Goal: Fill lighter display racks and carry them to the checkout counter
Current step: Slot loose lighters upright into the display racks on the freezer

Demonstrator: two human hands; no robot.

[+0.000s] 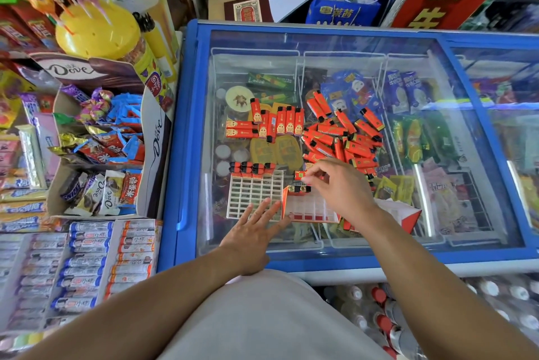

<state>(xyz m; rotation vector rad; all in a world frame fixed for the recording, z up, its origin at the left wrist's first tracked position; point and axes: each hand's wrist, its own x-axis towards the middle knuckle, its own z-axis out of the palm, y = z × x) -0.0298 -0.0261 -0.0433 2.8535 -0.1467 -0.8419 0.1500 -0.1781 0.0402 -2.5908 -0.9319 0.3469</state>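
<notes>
Blue-framed chest freezer with sliding glass lid [186, 132] fills the frame and serves as the work surface. Cardboard Dove chocolate display box [154, 138] sits at 9 o'clock, off the lid.

On the glass, largest first:
- Loose heap of orange plastic lighters with black caps [341, 135] at about 1 o'clock from the racks, unsorted.
- Neater row of orange lighters with cartoon print [280, 123] at 12 o'clock, most side by side, two lying crosswise at its left end.
- White plastic grid rack [253, 193], nearly empty — only four lighters standing along its far edge.
- Orange-walled white grid rack [309, 208] touching the white one at its 3 o'clock side; a couple of lighters seated at its far-left corner, remaining cells open.

Hands:
- Left hand [256, 231] lies flat with fingers straight and spread, pressing on the near edge of the white rack, fingertips reaching the seam between the racks. Holds nothing, looks like it's steadying.
- Right hand [335, 181] hovers over the far edge of the orange rack, fingers curled, thumb and fingertips pinching a single orange lighter [300, 175] just above the cells.

Step, by my read: early filling, far row of the second rack. Carry to checkout is a long way off.

Next move calls for turning the pinched lighter upright, aligning it with the next free cell beside those already seated, pushing it down — left hand bracing so the racks don't slide on the glass.
</notes>
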